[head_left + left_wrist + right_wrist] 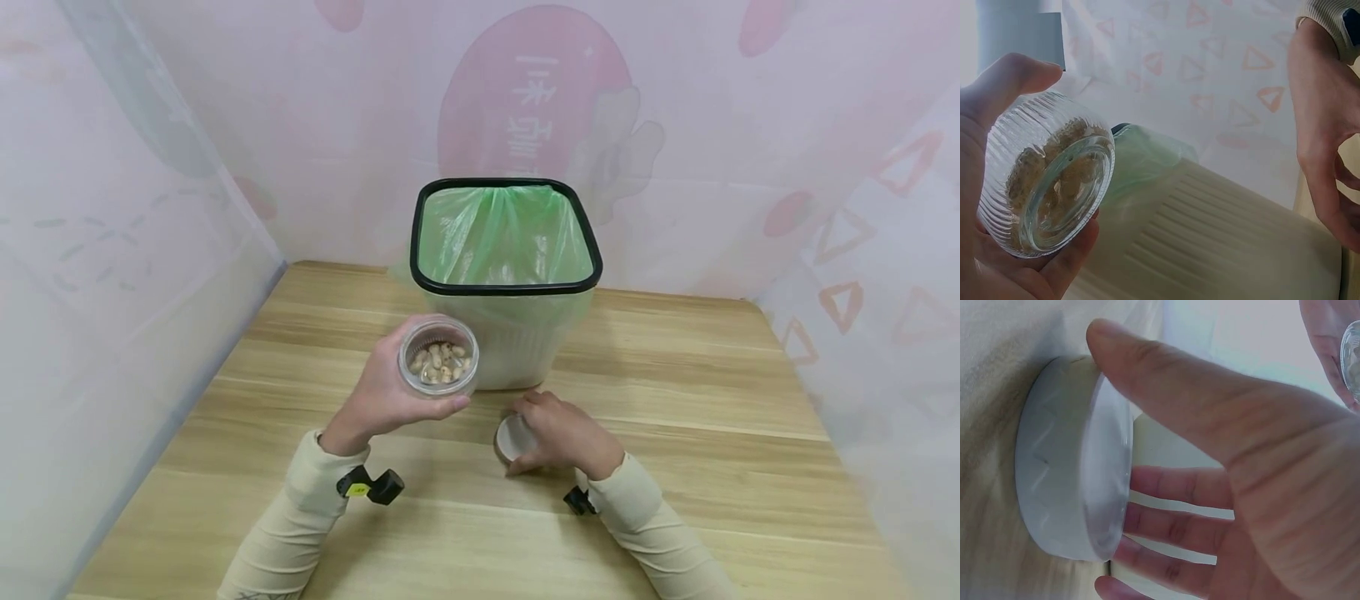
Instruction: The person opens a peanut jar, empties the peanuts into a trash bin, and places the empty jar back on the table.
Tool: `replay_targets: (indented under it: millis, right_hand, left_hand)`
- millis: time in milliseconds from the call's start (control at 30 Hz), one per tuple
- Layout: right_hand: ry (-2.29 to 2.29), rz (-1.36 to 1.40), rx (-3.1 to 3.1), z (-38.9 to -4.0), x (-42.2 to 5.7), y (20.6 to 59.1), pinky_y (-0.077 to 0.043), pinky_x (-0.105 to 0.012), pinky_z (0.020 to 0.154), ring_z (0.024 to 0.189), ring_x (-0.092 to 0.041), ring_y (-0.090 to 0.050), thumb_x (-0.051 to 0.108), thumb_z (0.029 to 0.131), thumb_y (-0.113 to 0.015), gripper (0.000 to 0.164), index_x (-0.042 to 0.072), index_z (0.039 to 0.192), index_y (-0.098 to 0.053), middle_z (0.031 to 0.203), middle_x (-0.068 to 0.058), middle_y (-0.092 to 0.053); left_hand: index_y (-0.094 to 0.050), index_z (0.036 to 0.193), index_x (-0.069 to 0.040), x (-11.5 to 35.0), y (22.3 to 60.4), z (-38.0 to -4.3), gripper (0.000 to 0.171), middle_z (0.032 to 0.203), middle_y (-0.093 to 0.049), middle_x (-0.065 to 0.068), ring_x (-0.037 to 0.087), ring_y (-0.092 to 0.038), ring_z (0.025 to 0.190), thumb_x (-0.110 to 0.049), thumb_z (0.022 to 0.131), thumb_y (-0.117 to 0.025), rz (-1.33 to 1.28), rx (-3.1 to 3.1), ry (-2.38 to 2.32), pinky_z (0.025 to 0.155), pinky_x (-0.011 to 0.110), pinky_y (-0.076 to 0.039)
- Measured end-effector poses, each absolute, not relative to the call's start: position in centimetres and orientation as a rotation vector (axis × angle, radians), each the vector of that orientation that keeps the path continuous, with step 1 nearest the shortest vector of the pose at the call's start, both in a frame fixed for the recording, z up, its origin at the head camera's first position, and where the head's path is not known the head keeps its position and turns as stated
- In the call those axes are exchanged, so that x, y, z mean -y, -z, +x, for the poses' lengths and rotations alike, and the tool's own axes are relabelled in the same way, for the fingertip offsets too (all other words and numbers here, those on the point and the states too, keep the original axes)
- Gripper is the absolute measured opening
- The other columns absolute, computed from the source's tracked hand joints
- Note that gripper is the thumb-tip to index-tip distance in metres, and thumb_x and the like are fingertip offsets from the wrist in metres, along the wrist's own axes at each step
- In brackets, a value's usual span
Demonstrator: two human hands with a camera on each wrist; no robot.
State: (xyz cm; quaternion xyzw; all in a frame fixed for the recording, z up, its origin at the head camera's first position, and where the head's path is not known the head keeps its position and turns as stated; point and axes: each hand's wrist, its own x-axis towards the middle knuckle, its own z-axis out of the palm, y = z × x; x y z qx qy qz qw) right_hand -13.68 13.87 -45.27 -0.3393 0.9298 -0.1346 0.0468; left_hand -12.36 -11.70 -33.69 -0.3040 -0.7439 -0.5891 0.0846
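Left hand (390, 385): fingers curled round jar (1054, 125) of peanuts (442, 364), mouth up, just near-left of bin (517, 342). Right hand (564, 433): thumb and fingers pinch white lid (514, 437) at desk (742, 375), nearer desk's near edge.

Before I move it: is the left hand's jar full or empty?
Partly filled: the head view shows peanut-like pieces inside the jar, not reaching its rim.

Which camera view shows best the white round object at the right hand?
The right wrist view: the white round object appears large, with its wall and rim visible. The head view shows it small, partly covered by the right hand; the left wrist view does not show it.
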Motion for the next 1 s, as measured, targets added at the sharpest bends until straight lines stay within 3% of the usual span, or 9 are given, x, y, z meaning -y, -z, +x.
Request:
replay_targets:
  millis: [100, 233, 433, 700, 1000]
  right_hand:
    - [0.422, -1.025, -2.839, -13.7, -13.9, 45.0, -0.054, -0.034, 0.077, 0.094, -0.019, -0.059, 0.059, 0.061, -0.083, 0.078, 0.014, 0.121, -0.061, 0.113, -0.003, -0.064]
    - [0.419, -1.044, -2.892, -13.7, -14.0, 44.1, -0.054, -0.035, 0.082, 0.100, -0.019, -0.060, 0.057, 0.071, -0.077, 0.068, 0.016, 0.123, -0.061, 0.118, -0.001, -0.065]
    - [0.406, -1.185, -3.031, -13.1, -14.7, 41.3, -0.055, -0.038, 0.084, 0.096, -0.020, -0.064, 0.046, 0.082, -0.071, 0.051, 0.014, 0.120, -0.062, 0.109, -0.001, -0.067]
    - [0.443, -1.081, -3.165, -11.7, -16.2, 36.1, -0.055, -0.037, 0.090, 0.102, -0.021, -0.067, 0.043, 0.085, -0.070, 0.052, 0.012, 0.126, -0.060, 0.115, -0.003, -0.068]
    - [0.639, -1.105, -3.363, -10.7, -18.6, 31.3, -0.057, -0.039, 0.084, 0.103, -0.023, -0.066, 0.034, 0.083, -0.072, 0.047, 0.008, 0.121, -0.063, 0.116, -0.006, -0.069]
  left_hand:
    - [-0.056, 0.124, -0.012, 11.8, 34.5, -12.8, 0.077, 0.115, -0.066, 0.005, 0.023, -0.061, 0.108, -0.005, 0.055, -0.092, -0.916, 2.217, 1.732, 0.100, 0.027, -0.049]
    - [-0.057, 0.124, -0.018, 12.0, 35.5, -13.3, 0.078, 0.116, -0.066, 0.002, 0.020, -0.061, 0.109, -0.011, 0.056, -0.093, -0.923, 2.210, 1.714, 0.100, 0.026, -0.048]
    - [-0.057, 0.124, -0.022, 12.4, 35.5, -13.6, 0.078, 0.116, -0.065, -0.002, 0.019, -0.061, 0.110, -0.011, 0.056, -0.093, -0.903, 2.213, 1.709, 0.100, 0.025, -0.048]
    - [-0.057, 0.123, -0.019, 12.8, 34.9, -14.1, 0.076, 0.115, -0.066, -0.001, 0.019, -0.062, 0.108, -0.007, 0.057, -0.092, -0.874, 2.203, 1.698, 0.098, 0.024, -0.049]
    - [-0.058, 0.122, -0.019, 13.2, 34.0, -14.6, 0.072, 0.114, -0.066, -0.002, 0.018, -0.061, 0.108, -0.005, 0.059, -0.090, -0.851, 2.208, 1.691, 0.098, 0.023, -0.049]
